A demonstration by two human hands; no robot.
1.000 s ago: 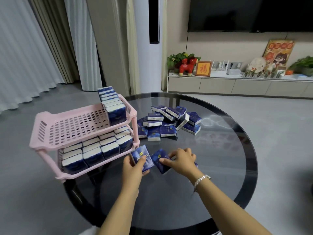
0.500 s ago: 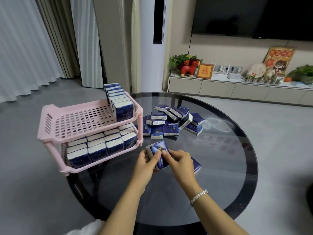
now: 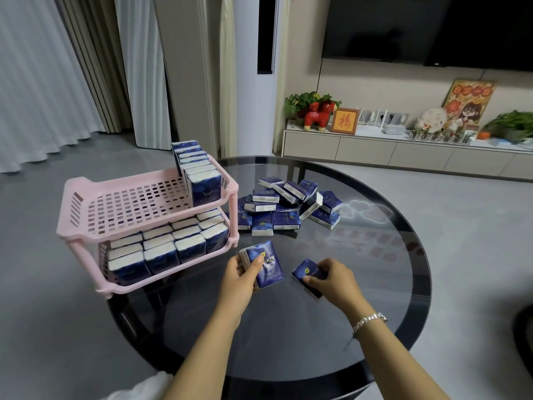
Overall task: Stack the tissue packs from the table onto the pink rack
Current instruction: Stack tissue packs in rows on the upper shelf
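A two-tier pink rack [image 3: 86, 226] stands on the left edge of a round dark glass table [image 3: 375, 269]. Its lower shelf is filled with blue tissue packs [image 3: 161, 249]; a row of upright packs [image 3: 199, 174] lines the right end of the upper shelf. My left hand [image 3: 242, 272] grips a small stack of blue packs [image 3: 268, 264] just right of the rack's foot. Another blue pack [image 3: 308, 272] lies on the glass with my right hand [image 3: 334, 278] closed on it. A loose pile of packs [image 3: 288, 203] lies behind them.
Most of the rack's upper shelf [image 3: 129, 203] shows bare perforated plastic. Bare glass lies to the right of the pile and in front of my hands. A low TV cabinet [image 3: 403, 151] with ornaments stands against the far wall, curtains at the left.
My hands, together on packs half a second ago, have parted. The left one now holds the stacked packs alone, and the right one has moved right onto another pack on the table.
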